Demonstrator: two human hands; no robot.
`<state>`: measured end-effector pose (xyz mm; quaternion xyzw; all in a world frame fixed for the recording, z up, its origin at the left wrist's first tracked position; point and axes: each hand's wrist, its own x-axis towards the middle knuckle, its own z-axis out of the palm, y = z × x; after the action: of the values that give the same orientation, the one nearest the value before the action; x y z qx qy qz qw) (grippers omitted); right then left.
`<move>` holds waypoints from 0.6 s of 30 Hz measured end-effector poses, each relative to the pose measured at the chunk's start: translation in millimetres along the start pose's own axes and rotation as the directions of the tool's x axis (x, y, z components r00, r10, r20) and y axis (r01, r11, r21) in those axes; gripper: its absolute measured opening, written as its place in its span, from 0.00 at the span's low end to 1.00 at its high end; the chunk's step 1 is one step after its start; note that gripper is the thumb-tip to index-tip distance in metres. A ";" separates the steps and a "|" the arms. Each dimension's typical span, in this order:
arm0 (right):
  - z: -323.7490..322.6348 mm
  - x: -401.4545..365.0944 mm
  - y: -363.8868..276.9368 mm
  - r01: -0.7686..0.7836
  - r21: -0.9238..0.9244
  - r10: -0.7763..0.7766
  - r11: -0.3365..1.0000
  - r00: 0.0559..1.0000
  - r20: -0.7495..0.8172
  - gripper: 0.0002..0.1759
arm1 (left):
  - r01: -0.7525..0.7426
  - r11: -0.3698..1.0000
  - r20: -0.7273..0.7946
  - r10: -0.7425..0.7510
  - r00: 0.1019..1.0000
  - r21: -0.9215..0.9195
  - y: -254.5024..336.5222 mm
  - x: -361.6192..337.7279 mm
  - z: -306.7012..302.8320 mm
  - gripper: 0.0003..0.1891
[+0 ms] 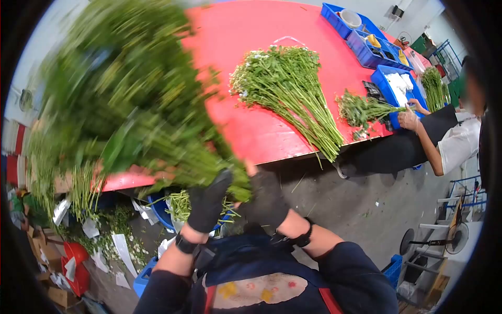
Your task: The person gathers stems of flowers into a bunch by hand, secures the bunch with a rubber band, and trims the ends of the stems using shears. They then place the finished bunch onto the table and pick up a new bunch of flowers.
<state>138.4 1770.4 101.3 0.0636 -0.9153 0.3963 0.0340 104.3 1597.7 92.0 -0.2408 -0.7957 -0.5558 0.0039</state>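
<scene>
Red worktable [235, 31] fills the background. At its near edge, the black-gloved left hand [209, 201] and right hand [266, 201] clasp the stem ends of a large bunch of green leafy stems [130, 104]. It is motion-blurred, so loose stems could slip out.

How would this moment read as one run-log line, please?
left hand, right hand: gripping blurred stem bunch; red table: second bunch lying; co-worker: at right

Bright, even daylight; fisheye bending with dark corners; the raised bunch of stems [130, 99] is motion-blurred.
</scene>
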 end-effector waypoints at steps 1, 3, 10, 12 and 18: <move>-18.2 0.3 13.6 -0.049 0.028 0.050 0.998 0.998 -0.049 0.60 | 0.170 0.971 0.114 -0.152 0.982 -0.167 9.5 24.9 17.0 0.17; -37.5 -7.2 51.1 -0.036 0.281 0.090 0.959 0.979 -0.184 0.56 | 0.502 0.744 0.313 -0.396 0.863 -0.442 57.3 84.6 39.6 0.20; -165.8 13.7 139.3 -0.226 0.367 0.342 0.902 0.894 -0.290 0.36 | 0.504 0.676 0.480 -0.247 0.842 -0.537 58.5 119.7 66.9 0.32; -189.4 21.8 195.8 -0.365 -0.015 0.345 0.931 0.892 -0.293 0.40 | 0.545 0.691 0.499 -0.299 0.813 -0.474 40.8 99.1 57.3 0.31; -125.5 44.1 240.3 -0.493 -0.745 0.604 0.449 0.782 -0.153 0.43 | 0.689 0.692 0.364 -0.598 0.714 -0.215 -17.1 5.0 -8.1 0.30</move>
<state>61.8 2020.9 18.8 -0.2293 -0.9634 -0.0355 -0.1343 91.1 1587.9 81.4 -0.0129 -0.7151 -0.6105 -0.3403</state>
